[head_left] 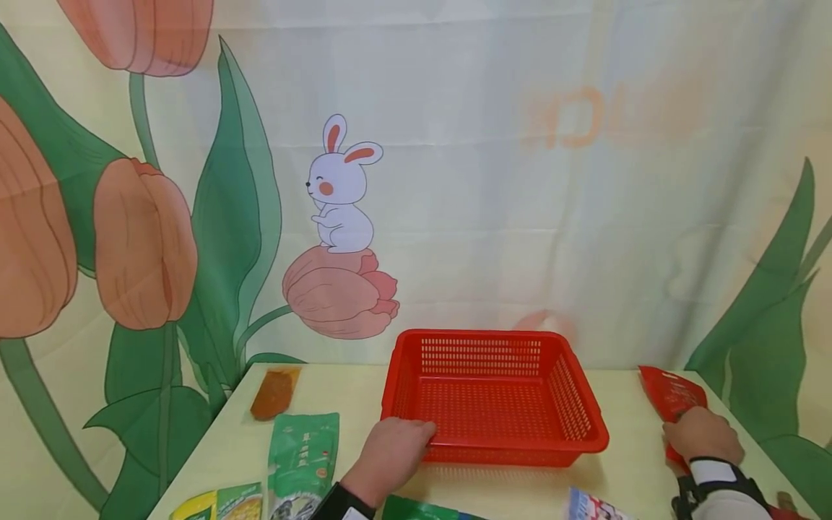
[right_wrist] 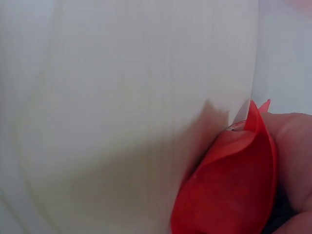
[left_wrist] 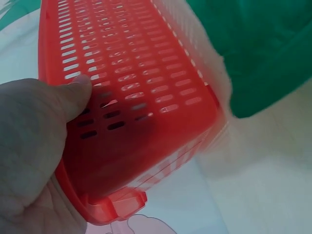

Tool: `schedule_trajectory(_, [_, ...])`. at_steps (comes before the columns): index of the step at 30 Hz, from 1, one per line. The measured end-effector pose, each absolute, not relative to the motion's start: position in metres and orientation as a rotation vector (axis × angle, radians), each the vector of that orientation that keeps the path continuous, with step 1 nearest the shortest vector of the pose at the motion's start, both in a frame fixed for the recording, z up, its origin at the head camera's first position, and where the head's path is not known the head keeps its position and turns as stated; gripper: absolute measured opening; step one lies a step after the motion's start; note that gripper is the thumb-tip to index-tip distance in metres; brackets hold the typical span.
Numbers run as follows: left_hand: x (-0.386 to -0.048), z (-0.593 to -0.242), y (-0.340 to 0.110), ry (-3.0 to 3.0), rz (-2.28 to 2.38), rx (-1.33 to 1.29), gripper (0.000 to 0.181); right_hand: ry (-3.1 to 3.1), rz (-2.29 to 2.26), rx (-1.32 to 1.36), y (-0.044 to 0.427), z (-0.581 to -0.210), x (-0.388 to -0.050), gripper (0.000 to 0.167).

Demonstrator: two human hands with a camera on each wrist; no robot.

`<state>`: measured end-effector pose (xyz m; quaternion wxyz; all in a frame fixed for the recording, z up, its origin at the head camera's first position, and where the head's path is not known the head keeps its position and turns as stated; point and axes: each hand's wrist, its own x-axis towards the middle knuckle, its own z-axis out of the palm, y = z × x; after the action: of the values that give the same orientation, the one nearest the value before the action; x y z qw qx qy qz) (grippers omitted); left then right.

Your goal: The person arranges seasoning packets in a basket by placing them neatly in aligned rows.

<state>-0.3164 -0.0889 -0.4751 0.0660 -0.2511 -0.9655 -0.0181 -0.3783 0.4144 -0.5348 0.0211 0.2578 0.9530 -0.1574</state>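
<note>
A red plastic basket (head_left: 507,446) with slotted walls stands at the back middle of the table, nothing inside it. My left hand (head_left: 393,451) grips the near left corner of its rim. In the left wrist view, the thumb lies on the basket wall (left_wrist: 146,92) and the fingers are hidden behind the rim. At the table's right side my right hand (head_left: 705,437) holds a red packet (head_left: 672,393) by its edge. The right wrist view shows the packet (right_wrist: 229,190) bent up against the fingers, close to the table surface; its print is not readable there.
Left of the basket lie a small brown packet (head_left: 274,394), a green pouch (head_left: 302,451) and a yellow-green bag (head_left: 221,503). A dark green packet (head_left: 422,509) and a blue-white packet (head_left: 594,505) lie at the front. A printed curtain (head_left: 468,180) hangs behind the table.
</note>
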Motion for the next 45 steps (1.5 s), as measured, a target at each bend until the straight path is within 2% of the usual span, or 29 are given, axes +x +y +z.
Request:
schedule_trajectory(1, [-0.316, -0.475, -0.089, -2.908, -0.056, -0.76, 0.009, 2.975, -0.501, 0.767, 0.4, -0.515, -0.363, 0.041])
schedule_trajectory(3, [-0.316, -0.474, -0.089, -2.897, -0.064, -0.768, 0.009, 3.01, -0.519, 0.722, 0.391, -0.5, -0.351, 0.036])
schedule_trajectory(9, [-0.316, -0.472, -0.088, -2.887, -0.117, -0.772, 0.012, 3.113, -0.625, 0.663, 0.413, -0.514, -0.367, 0.042])
schedule_trajectory(14, [-0.313, -0.468, -0.089, -2.908, -0.188, -0.778, 0.018, 3.233, -0.735, 0.594, 0.393, -0.488, -0.357, 0.047])
schedule_trajectory(21, [-0.309, -0.462, -0.097, -2.933, -0.394, -0.79, 0.042, 3.37, -0.856, 0.365, 0.345, -0.452, -0.335, 0.044])
schedule_trajectory(25, [-0.301, -0.459, -0.094, -2.941, -0.6, -0.729, 0.053, 3.341, -0.933, 0.276, 0.313, -0.439, -0.32, 0.05])
schedule_trajectory(32, [-0.277, -0.448, -0.065, -2.817, -0.953, -0.759, 0.041, 3.218, -1.101, 0.192, 0.254, -0.426, -0.289, 0.053])
schedule_trajectory(36, [-0.262, -0.446, -0.046, -2.813, -1.301, -0.738, 0.043, 3.196, -1.154, 0.13, 0.224, -0.423, -0.271, 0.057])
schedule_trajectory(45, [-0.246, -0.451, -0.006, -2.498, -2.258, -0.322, 0.05, 3.236, -1.283, 0.001, 0.18, -0.426, -0.242, 0.052])
